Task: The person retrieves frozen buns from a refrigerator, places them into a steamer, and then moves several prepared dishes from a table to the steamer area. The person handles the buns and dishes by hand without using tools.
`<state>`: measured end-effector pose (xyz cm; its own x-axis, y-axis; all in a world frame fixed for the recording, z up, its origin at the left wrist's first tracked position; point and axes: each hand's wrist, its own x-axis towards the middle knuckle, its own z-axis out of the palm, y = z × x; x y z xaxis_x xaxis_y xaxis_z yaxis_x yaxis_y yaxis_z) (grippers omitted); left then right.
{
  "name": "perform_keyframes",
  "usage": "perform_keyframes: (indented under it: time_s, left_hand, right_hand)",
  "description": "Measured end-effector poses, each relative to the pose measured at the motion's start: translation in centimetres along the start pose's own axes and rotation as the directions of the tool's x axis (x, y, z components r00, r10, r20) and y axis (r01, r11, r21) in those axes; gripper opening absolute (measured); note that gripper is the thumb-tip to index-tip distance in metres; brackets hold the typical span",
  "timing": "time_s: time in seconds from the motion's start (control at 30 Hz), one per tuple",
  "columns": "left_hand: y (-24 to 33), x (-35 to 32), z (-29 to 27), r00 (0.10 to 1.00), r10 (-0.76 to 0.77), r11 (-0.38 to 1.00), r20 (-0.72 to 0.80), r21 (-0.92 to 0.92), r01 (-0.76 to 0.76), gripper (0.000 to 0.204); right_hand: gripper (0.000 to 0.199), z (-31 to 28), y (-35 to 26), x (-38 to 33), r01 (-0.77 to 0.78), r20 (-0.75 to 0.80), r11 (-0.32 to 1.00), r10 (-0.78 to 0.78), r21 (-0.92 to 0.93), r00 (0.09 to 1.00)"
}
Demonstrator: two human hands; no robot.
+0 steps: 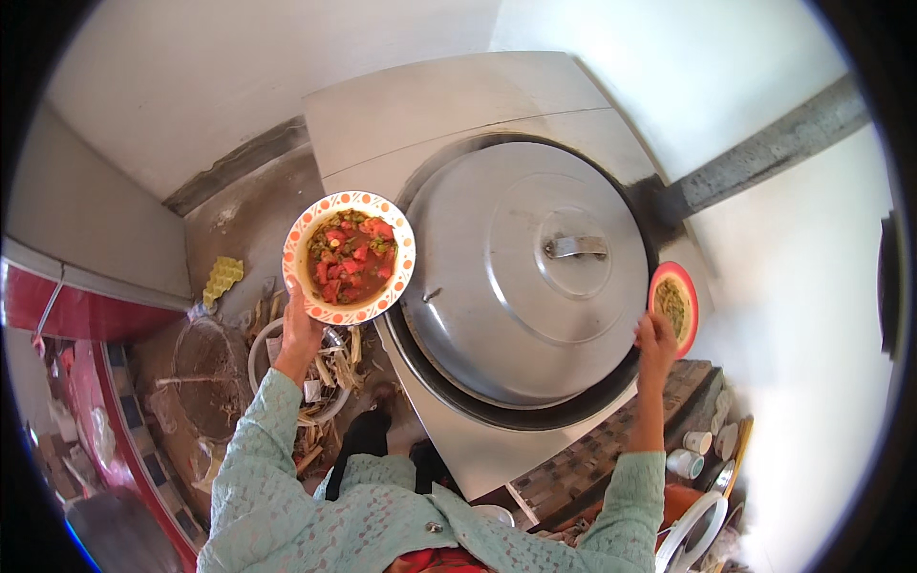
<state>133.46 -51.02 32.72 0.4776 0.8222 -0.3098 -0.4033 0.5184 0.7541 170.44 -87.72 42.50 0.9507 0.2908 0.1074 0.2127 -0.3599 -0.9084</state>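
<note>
Orange-rimmed bowl [349, 258] of red chopped food, red-rimmed plate [674, 307] tilted

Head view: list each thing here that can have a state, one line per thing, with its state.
Left hand: gripping the patterned bowl at its near rim.
Patterned bowl: held level beside the lid, full of red and green chopped food.
Right hand: holding the red-rimmed plate.
Red-rimmed plate: tilted, carrying greenish-yellow food.
Metal lid: closed over the big round pot, handle untouched.
</note>
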Motion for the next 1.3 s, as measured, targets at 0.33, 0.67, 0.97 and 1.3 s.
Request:
perform_keyframes:
  time_s: [0.33,0.67,0.97,1.3]
  left_hand:
    - [-0.4,0.8,-1.0,0.998,-0.043,0.996,0.038,0.077,0.040,0.061]
    - [0.1,1.4,-2.2,0.994,-0.105,0.995,-0.007,0.002,0.105,0.057]
    - [0.3,1.1,-2.3,0.999,-0.046,0.999,0.010,0.012,0.046,0.058]
    - [-1.6,2.2,-2.8,0.998,-0.057,0.998,-0.031,0.028,0.058,0.049]
  right_hand:
    - [0.043,10.9,-5.1,5.1,0.536,0.332,0.716,-0.424,-0.447,0.843]
    - [0.039,13.0,-6.6,6.2,0.557,0.420,0.612,-0.370,-0.561,0.829]
    - [0.037,12.8,-7.7,4.6,0.541,0.428,0.648,-0.343,-0.536,0.836]
    - [0.036,11.8,-8.2,2.4,0.525,0.418,0.625,-0.325,-0.578,0.848]
